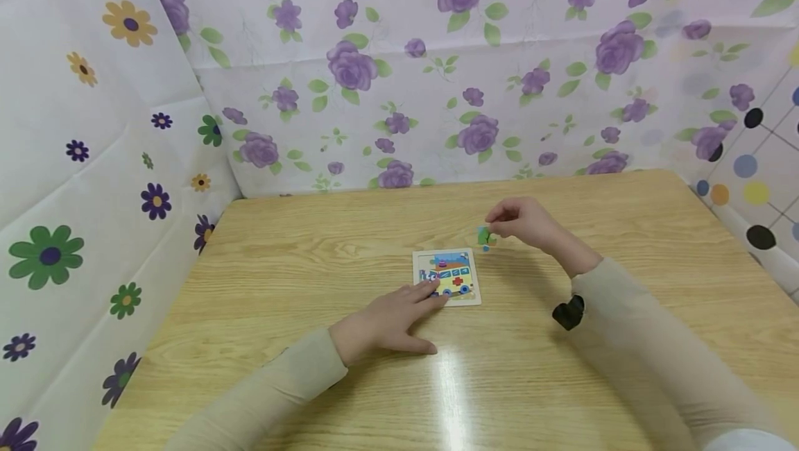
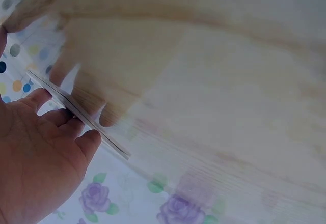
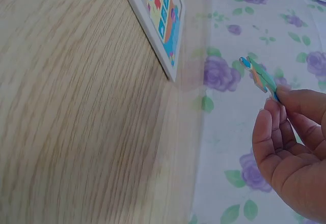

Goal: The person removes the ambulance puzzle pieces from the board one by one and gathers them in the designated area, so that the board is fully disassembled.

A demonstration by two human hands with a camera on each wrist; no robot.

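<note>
A small square jigsaw puzzle [image 1: 458, 281] with a white frame lies flat on the table, showing a yellow ambulance with a red cross. My left hand [image 1: 399, 318] rests its straight fingertips on the puzzle's left and lower part, covering some of the picture. In the left wrist view the puzzle appears edge-on beside the fingers of the left hand [image 2: 51, 152]. To the upper right of the puzzle, my right hand [image 1: 524, 220] pinches a green puzzle piece [image 1: 484, 236] with blue and orange parts. The right wrist view shows the piece [image 3: 261, 76] held up between thumb and fingers.
The wooden table [image 1: 299, 250] has a glossy surface with a light reflection near its front. Behind it hangs a purple rose cloth [image 1: 399, 76]. A flower-patterned cloth [image 1: 93, 180] lines the left, a dotted one [image 1: 755, 166] the right. A black band [image 1: 569, 312] is at my right sleeve.
</note>
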